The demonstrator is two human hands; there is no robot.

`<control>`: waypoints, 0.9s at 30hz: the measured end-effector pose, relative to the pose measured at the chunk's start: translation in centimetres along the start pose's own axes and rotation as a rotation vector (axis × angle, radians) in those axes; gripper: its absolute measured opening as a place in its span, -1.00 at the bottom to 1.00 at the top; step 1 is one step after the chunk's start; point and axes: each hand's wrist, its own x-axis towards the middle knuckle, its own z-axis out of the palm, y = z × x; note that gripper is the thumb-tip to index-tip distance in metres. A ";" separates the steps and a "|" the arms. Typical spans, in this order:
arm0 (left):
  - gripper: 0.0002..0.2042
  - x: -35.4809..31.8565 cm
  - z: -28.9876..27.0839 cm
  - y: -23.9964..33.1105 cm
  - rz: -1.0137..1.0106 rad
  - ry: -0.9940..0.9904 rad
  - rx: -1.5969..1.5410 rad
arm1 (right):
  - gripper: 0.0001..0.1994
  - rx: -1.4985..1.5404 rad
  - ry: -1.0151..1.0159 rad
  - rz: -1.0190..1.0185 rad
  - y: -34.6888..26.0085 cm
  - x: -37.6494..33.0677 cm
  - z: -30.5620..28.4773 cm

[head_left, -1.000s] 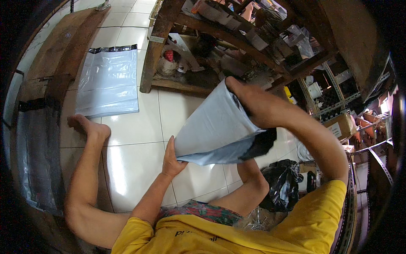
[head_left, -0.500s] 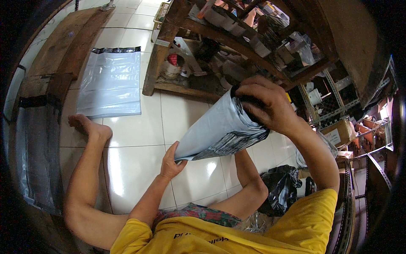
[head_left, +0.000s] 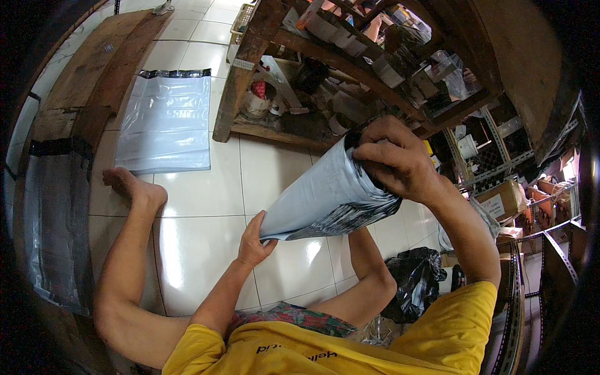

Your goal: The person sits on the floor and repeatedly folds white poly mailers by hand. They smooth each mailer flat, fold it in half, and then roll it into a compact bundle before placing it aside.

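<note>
Grey plastic bags (head_left: 312, 200) slant between the left hand (head_left: 255, 244) and right hand (head_left: 400, 159), each clamped on one end.

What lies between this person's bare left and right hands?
In the head view, a curled, pale grey plastic bundle: the left hand holds its narrow end, the right hand touches its black-edged wide end.

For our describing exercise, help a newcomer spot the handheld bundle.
Find the dark wooden shelf, then the tiled floor below. Over it, the left hand and right hand hold a pale plastic bundle, black at its wide end. Unlike the pale stack lying flat nearby, it curls into a cone.
</note>
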 end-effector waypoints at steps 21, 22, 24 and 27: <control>-0.08 -0.1 0.1 0.2 -0.061 -0.012 -0.009 | -0.80 -0.264 -0.291 -0.094 -3.2 0.8 -2.6; -0.05 -0.2 0.2 0.2 -0.054 -0.008 -0.006 | -0.81 -0.279 -0.335 -0.069 -3.6 1.1 -2.9; -0.01 -0.1 0.1 0.1 -0.039 0.004 0.006 | -0.80 -0.279 -0.431 -0.015 -4.1 1.7 -3.3; 0.05 -0.2 0.4 0.3 -0.033 -0.028 0.065 | -0.72 -0.249 -0.576 0.097 -4.5 2.2 -3.5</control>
